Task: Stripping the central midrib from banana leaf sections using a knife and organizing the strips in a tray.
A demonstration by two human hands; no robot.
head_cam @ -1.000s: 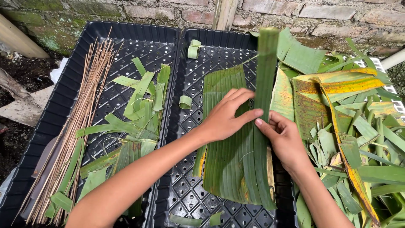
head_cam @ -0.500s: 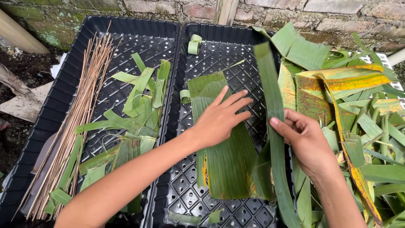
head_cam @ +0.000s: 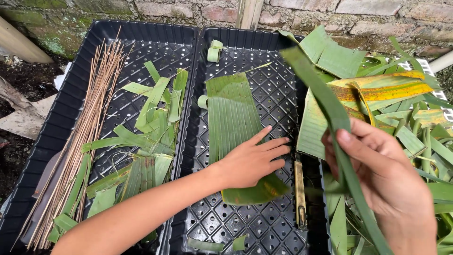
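Note:
My left hand lies flat on the lower part of a broad green banana leaf piece in the right black perforated tray, pressing it down. My right hand pinches a long narrow green leaf strip that runs from the upper middle down past my fingers, lifted clear of the broad piece. A slim knife-like tool lies in the tray just right of the leaf.
The left black tray holds a bundle of thin tan sticks and several cut green leaf strips. A heap of green and yellowing leaves fills the right side. Small rolled leaf bits sit near the brick wall.
The narrow strip has come away from the broad leaf; my right hand has carried it to the right and up. My left hand slid lower on the leaf and stays pressing it.

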